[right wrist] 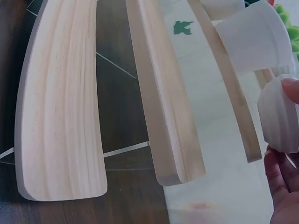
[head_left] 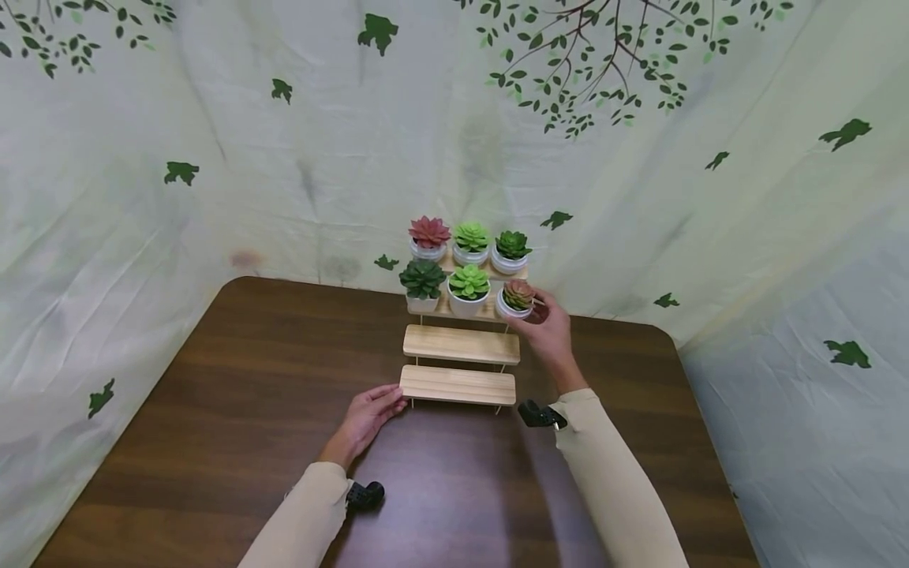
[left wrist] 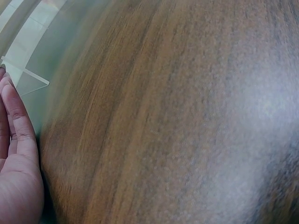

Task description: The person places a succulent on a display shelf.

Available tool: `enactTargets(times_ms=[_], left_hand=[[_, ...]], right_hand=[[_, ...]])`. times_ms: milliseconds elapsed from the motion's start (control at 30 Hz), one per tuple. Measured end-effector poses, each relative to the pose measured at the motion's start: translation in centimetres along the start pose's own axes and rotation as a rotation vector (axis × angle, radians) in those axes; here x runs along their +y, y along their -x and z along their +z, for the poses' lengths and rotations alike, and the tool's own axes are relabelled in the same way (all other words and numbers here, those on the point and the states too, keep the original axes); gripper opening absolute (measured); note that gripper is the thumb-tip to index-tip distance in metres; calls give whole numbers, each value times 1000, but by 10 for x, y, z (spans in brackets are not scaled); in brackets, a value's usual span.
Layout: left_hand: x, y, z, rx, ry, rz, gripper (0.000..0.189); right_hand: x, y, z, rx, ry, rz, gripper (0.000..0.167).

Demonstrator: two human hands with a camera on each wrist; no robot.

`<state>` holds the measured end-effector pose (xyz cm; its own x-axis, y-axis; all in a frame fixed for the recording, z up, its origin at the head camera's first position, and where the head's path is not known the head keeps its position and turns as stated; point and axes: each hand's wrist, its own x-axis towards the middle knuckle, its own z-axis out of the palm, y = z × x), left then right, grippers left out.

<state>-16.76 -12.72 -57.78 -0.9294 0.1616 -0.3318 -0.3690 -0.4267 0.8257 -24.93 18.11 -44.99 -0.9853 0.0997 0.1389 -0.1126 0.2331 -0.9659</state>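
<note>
My right hand [head_left: 550,327] pinches a white pot with a reddish-green succulent [head_left: 518,297] at the right end of the second tier from the top. In the right wrist view, thumb and fingers are on opposite sides of this ribbed pot [right wrist: 278,114]; whether it touches the board cannot be told. A dark green succulent [head_left: 422,280] and a light green one [head_left: 469,284] stand left of it. My left hand [head_left: 369,414], fingers extended, touches the left end of the lowest wooden shelf [head_left: 458,385]. In the left wrist view, its fingertips are beside a thin clear stand leg [left wrist: 35,77].
On the top tier stand a red succulent [head_left: 429,233], a light green one [head_left: 472,238] and a dark green one [head_left: 511,247], all in white pots. Another bare shelf [head_left: 461,344] lies between tiers. The brown table [head_left: 284,379] meets a leaf-printed cloth [head_left: 319,158] behind.
</note>
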Motion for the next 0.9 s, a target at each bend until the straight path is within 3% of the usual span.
enactTargets(times_ms=[667,900], left_hand=[[-2,-1,2,-5,17,9,19],[-4,-3,1,11,11,16,14]], right_hand=[[4,-9,8,-15,82,-42,65],[7,-5,4,-20,50,-50,68]])
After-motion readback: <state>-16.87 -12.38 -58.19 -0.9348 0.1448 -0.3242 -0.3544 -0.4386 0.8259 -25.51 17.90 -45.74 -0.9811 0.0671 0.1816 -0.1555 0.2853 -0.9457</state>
